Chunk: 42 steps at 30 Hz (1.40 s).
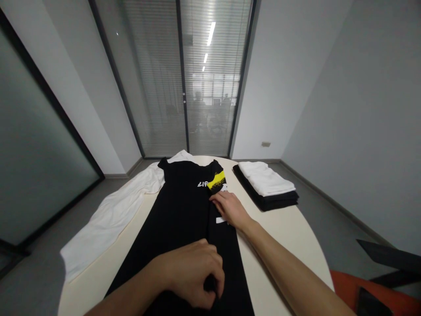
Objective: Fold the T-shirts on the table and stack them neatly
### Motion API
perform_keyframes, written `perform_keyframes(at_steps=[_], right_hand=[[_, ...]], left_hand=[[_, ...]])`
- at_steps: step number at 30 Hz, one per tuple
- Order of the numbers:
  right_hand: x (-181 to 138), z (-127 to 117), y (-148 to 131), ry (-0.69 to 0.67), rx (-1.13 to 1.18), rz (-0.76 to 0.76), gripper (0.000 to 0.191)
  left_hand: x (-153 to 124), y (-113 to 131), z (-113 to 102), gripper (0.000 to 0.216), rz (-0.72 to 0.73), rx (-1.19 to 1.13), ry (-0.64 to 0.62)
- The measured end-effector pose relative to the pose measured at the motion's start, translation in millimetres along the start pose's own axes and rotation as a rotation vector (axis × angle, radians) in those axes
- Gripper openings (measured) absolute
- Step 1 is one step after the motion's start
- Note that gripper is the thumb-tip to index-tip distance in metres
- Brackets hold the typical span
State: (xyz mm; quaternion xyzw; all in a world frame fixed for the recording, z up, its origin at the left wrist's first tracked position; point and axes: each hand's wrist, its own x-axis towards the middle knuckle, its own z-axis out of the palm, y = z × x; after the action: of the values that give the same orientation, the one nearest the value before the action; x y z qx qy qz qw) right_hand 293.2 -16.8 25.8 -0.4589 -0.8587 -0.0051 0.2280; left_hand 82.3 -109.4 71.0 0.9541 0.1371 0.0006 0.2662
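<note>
A black T-shirt (184, 210) lies lengthwise on the table, its collar end away from me. Its right side is folded inward, showing a yellow band and white print on that part. My right hand (232, 210) is closed on the folded part just below the yellow band, fingertips at the fold's edge. Closer to me, my left hand (197, 274) is curled over the lower part of the shirt, thumb and forefinger pinched at the fold. The cloth between those fingertips is mostly hidden.
A white garment (115, 210) lies loosely along the table's left side. At the right stands a stack of folded clothes, a white one (266, 177) over black ones (279, 202). The round-edged table (296, 245) has an orange chair (368, 294) beside it at lower right.
</note>
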Motion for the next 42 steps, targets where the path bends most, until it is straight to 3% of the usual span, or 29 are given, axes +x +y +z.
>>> perform_keyframes(at_steps=[5, 12, 16, 19, 22, 24, 27, 33, 36, 42], right_hand=[[-3.7, 8.4, 1.8, -0.073, 0.082, -0.032, 0.031], [-5.6, 12.5, 7.0, -0.064, 0.114, -0.025, 0.031], [-5.3, 11.6, 6.5, -0.065, 0.116, -0.032, 0.032], [-5.6, 12.0, 6.4, -0.051, 0.141, -0.025, 0.034], [-6.9, 14.1, 8.0, -0.018, 0.229, 0.021, 0.034], [-7.7, 16.5, 10.8, 0.011, 0.299, 0.075, 0.035], [-4.9, 20.5, 19.4, 0.049, 0.348, 0.142, 0.035], [32.8, 21.6, 46.2, 0.033, 0.165, 0.217, 0.029], [62.4, 20.5, 53.8, -0.029, 0.043, 0.252, 0.032], [99.6, 22.4, 56.6, -0.227, -0.106, 0.151, 0.029]], left_hand=[[-3.2, 3.7, -0.8, 0.022, -0.079, -0.034, -0.162], [-4.6, -0.1, 14.9, 0.008, 0.009, -0.056, -0.174], [-2.4, -1.1, 15.0, 0.013, 0.035, -0.092, -0.096], [3.5, -0.3, 12.0, 0.021, 0.064, -0.019, 0.082], [8.8, -4.3, 14.2, 0.054, 0.070, 0.089, 0.187], [10.3, -9.6, 18.0, 0.079, 0.047, 0.107, 0.155], [10.3, -16.7, 21.4, 0.093, 0.013, 0.109, 0.109], [7.5, -20.0, 17.1, 0.096, -0.002, 0.074, 0.086], [6.2, -18.8, 16.2, 0.093, -0.004, 0.071, 0.105], [4.1, -16.6, 15.3, 0.085, -0.011, 0.106, 0.126]])
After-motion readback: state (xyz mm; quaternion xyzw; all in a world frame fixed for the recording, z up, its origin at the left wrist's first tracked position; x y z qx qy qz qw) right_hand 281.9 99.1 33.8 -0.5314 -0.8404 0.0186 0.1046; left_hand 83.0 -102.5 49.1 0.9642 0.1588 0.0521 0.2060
